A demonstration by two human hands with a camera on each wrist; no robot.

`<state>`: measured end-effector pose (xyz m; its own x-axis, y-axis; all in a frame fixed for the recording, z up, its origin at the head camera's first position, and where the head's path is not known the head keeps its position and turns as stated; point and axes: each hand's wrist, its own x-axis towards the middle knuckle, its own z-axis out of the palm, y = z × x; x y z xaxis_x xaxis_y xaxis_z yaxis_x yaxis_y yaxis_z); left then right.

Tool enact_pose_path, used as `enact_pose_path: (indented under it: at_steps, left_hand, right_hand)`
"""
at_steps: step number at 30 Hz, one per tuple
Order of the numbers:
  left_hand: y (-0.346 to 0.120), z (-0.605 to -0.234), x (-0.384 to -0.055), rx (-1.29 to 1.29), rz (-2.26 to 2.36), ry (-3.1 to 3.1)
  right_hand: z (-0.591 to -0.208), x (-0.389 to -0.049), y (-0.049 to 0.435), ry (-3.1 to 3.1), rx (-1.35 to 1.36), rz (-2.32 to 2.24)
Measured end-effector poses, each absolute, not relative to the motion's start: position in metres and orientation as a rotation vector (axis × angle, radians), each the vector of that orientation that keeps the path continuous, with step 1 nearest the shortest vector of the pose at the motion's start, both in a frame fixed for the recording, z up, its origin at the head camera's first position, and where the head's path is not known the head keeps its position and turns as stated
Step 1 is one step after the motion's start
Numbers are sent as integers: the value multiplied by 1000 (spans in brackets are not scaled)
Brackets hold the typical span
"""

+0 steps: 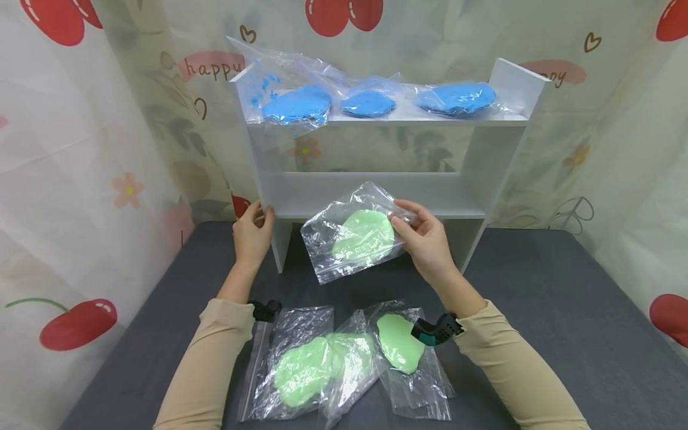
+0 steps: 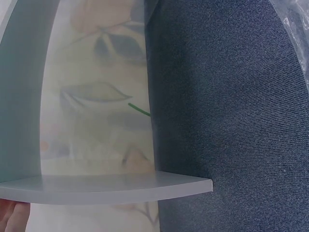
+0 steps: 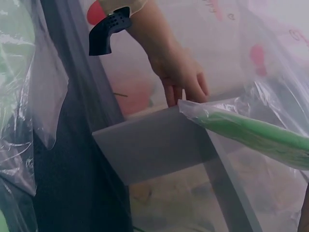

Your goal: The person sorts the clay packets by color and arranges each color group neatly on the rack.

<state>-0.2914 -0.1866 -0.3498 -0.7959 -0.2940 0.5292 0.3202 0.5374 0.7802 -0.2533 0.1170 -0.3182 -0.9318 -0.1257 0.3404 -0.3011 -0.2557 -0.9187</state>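
My right hand (image 1: 430,245) pinches the right edge of a clear zip bag (image 1: 322,239) between thumb and fingers. Inside it lies a flat, rounded light-green piece (image 1: 365,236), seen edge-on in the right wrist view. The bag is held up in front of the lower board of a white shelf unit (image 1: 371,194). At the unit's left side panel, my left hand (image 1: 252,239) grips the front edge with curled fingers. In the left wrist view only some fingers (image 2: 14,215) show, against the panel's outer face.
Several zip bags with green pieces (image 1: 301,370) lie overlapping on the dark table (image 1: 564,334), between my forearms. Along the top board sit bagged blue pieces (image 1: 298,104), with small blue bits in the left bag. Patterned cloth (image 1: 70,179) surrounds the table's back and sides.
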Motion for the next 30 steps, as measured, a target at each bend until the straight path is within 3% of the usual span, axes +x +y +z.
enact_pose_path:
  at_steps: [30]
  left_hand:
    - [-186,-349,-291,-26,-1271,-2136]
  right_hand:
    - [-306,-276,68,-1261,156,2576]
